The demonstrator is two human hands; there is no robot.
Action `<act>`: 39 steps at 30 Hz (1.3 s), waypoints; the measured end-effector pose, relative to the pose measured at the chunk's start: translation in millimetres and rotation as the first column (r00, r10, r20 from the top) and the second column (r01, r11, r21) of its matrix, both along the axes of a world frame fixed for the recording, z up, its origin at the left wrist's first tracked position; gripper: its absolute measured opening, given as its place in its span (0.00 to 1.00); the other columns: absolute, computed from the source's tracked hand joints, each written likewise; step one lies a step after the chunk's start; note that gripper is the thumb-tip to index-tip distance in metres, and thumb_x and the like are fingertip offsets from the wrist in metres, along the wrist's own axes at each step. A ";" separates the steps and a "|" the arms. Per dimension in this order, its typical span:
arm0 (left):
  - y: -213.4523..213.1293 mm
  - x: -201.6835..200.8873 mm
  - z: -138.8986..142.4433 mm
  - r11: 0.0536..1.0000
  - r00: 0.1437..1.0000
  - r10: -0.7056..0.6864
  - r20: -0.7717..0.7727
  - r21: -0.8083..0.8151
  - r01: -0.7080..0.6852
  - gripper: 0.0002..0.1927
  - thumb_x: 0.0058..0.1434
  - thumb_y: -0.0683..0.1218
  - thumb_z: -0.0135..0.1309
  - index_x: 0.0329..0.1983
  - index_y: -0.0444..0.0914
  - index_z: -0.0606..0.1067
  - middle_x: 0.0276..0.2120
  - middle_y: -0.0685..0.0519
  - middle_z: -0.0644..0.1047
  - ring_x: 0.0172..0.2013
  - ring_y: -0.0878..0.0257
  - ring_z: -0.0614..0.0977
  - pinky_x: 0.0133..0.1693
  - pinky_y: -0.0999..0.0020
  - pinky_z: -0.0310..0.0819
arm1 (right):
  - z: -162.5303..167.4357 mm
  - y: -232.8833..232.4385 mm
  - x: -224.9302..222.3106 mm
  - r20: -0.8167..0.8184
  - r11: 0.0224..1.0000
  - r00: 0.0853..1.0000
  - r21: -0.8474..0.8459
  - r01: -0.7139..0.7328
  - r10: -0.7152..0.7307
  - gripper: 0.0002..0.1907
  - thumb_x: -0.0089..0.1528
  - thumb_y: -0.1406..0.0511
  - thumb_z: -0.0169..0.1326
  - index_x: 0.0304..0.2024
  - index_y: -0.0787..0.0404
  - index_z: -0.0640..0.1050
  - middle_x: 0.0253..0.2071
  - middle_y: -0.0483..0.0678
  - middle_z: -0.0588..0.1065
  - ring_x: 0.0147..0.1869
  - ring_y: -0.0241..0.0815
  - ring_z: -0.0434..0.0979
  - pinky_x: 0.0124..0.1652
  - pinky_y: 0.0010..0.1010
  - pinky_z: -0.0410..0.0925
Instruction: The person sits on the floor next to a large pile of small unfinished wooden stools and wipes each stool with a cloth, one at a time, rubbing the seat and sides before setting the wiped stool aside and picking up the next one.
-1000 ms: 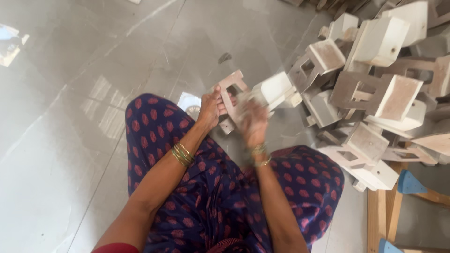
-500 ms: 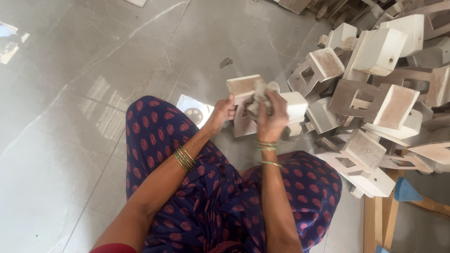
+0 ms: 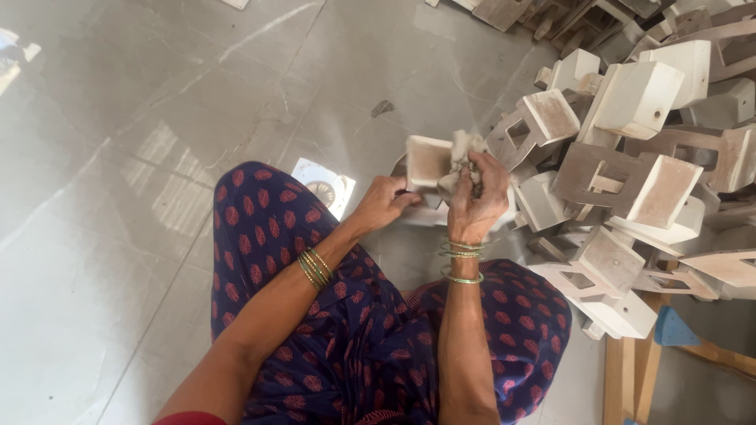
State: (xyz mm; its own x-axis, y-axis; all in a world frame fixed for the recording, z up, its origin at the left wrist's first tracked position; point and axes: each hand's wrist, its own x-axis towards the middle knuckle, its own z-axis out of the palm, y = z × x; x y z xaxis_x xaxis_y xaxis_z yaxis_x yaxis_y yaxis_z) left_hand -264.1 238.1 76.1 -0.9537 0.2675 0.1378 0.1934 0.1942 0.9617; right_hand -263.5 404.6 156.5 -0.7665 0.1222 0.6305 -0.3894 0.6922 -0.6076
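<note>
Since a second ago the wooden piece (image 3: 429, 163) is turned face-on; left hand (image 3: 383, 202) grips it, right hand (image 3: 475, 197) pinches a cloth (image 3: 463, 149) against it.

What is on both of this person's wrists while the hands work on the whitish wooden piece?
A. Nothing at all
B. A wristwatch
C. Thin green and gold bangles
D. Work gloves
C. Thin green and gold bangles ring the left wrist and the right wrist, and both hands are bare on the wooden piece.
</note>
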 end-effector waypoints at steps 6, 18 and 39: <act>-5.7 10.5 1.5 0.999 0.988 -0.039 -0.147 0.029 0.044 0.06 0.63 0.38 0.55 0.41 0.34 0.81 0.26 0.46 0.79 0.24 0.58 0.79 0.30 0.62 0.72 | -14.5 -32.8 21.1 -0.020 0.914 0.992 0.391 -0.104 0.122 0.19 0.63 0.74 0.54 0.57 0.69 0.78 0.58 0.62 0.76 0.66 0.60 0.74 0.67 0.49 0.65; -4.7 5.6 -13.4 1.000 0.961 -0.007 -0.276 -0.029 -0.001 0.02 0.54 0.32 0.50 0.28 0.28 0.74 0.23 0.40 0.76 0.24 0.54 0.77 0.33 0.60 0.72 | -6.0 -35.5 10.7 -0.015 0.875 0.966 0.429 -0.225 0.256 0.22 0.61 0.76 0.51 0.59 0.71 0.75 0.60 0.64 0.75 0.67 0.60 0.73 0.67 0.48 0.63; -10.2 -32.0 -14.3 0.932 0.860 -0.043 0.509 0.330 -0.148 0.35 0.59 0.61 0.62 0.53 0.26 0.77 0.42 0.42 0.83 0.43 0.57 0.85 0.47 0.67 0.78 | -94.8 136.6 43.7 0.049 -0.033 0.978 -0.998 0.057 0.203 0.18 0.61 0.66 0.43 0.49 0.67 0.77 0.48 0.54 0.78 0.53 0.53 0.80 0.55 0.45 0.74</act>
